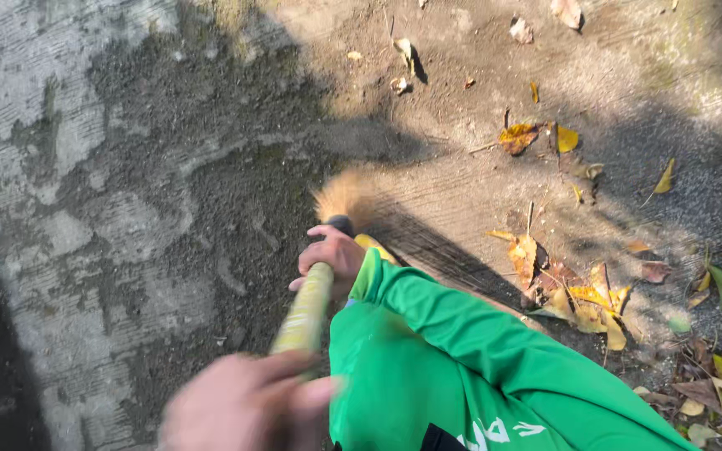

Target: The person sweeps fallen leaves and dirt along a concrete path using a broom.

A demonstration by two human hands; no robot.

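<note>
Head view, looking down at a broom (311, 301) held in both hands over a rough concrete ground (110, 217). Right hand (330, 255), coming out of a bright green sleeve (461, 351), sits low on the handle just above the bristle head; grip is wrapped tight around the handle, fingers curled over it. Left hand (244, 405) is at the bottom edge of the frame, nearer the camera, higher up the same handle; heavily blurred, but the fingers look closed around the stick. Handle is pale yellow-green and runs from the left hand up toward the middle of the frame. The bristles (346, 196) are tan, fanned out and blurred, at the ground just beyond the right hand, on the line where shade meets sun. Ground on the left is patchy grey with darker gritty areas, mostly in shadow. A cluster of dry yellow and brown leaves (582, 296) lies to the right of the broom head, apart from the bristles. A second small group of yellow leaves (536, 138) sits further up, in the sunlit part. More leaf litter along the lower right edge.
</note>
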